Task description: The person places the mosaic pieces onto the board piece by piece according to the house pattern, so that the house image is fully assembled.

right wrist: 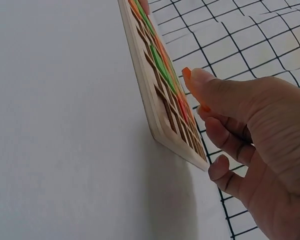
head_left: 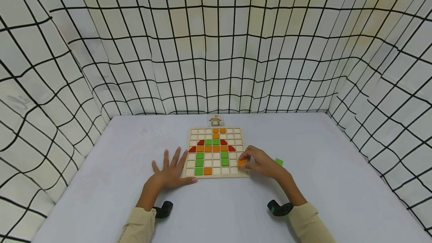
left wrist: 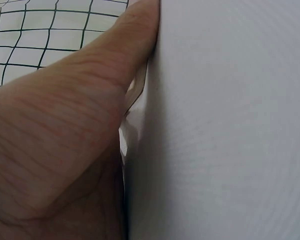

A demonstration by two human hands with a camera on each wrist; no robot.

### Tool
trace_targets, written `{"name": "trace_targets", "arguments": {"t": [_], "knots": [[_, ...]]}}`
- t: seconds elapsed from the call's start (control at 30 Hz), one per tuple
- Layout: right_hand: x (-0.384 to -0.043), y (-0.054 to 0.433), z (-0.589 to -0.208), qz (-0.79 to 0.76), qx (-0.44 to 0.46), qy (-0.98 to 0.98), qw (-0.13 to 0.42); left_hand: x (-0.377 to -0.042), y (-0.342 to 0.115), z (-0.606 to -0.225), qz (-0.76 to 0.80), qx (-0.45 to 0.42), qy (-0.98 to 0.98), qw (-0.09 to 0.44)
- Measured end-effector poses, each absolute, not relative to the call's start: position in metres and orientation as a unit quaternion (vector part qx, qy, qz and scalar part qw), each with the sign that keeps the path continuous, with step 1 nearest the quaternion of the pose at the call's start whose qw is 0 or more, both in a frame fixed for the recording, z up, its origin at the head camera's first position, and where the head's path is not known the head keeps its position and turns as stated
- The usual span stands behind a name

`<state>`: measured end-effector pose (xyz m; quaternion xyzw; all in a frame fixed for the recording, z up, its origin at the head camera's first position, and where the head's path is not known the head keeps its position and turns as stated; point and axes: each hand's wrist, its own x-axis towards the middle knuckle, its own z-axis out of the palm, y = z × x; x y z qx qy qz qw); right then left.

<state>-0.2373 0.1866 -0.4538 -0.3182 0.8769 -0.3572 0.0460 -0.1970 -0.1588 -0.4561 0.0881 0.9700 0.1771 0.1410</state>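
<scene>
My right hand (head_left: 262,161) pinches an orange square tile (head_left: 241,162) between thumb and fingers over the right edge of a wooden grid board (head_left: 216,162). In the right wrist view the tile (right wrist: 190,86) is held at the thumb tip, above the board's frame (right wrist: 140,75). Green squares, orange squares and circles, and red rounded pieces lie in the grid. An orange square (head_left: 207,171) sits in the bottom row beside a green one (head_left: 198,171). My left hand (head_left: 171,174) rests on the table with fingers spread, beside the board's left edge; its thumb reaches along the lower edge.
Behind the board lies a small picture card (head_left: 216,120). A loose green tile (head_left: 279,161) is on the white table (head_left: 337,183), just right of my right hand. White walls with black netting (head_left: 217,59) rise around the table.
</scene>
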Motion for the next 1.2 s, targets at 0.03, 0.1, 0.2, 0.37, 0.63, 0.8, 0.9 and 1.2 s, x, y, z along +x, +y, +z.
{"name": "trace_targets", "arguments": {"t": [0.03,0.1,0.2,0.37,0.63,0.8,0.9,1.2], "knots": [[-0.237,0.182,-0.455,-0.359,-0.317,0.876,0.049,-0.197,-0.159,-0.457,0.177,0.088,0.97,0.141],[-0.238,0.172,-0.456,-0.366,-0.316,0.873,0.055,-0.198,-0.16,-0.459,0.175,0.089,0.97,0.141],[-0.24,0.16,-0.46,-0.367,-0.327,0.87,0.047,-0.199,-0.16,-0.46,0.174,0.09,0.971,0.14],[-0.24,0.139,-0.462,-0.334,-0.334,0.881,0.026,-0.198,-0.16,-0.457,0.175,0.091,0.97,0.14],[-0.234,0.113,-0.467,-0.28,-0.325,0.903,0.009,-0.198,-0.16,-0.456,0.171,0.089,0.971,0.143],[-0.228,0.106,-0.469,-0.253,-0.314,0.915,0.014,-0.198,-0.16,-0.458,0.165,0.091,0.972,0.142],[-0.227,0.104,-0.468,-0.237,-0.315,0.919,0.008,-0.198,-0.16,-0.458,0.162,0.091,0.973,0.139],[-0.227,0.104,-0.466,-0.227,-0.323,0.919,0.001,-0.198,-0.157,-0.456,0.168,0.089,0.971,0.143]]}}
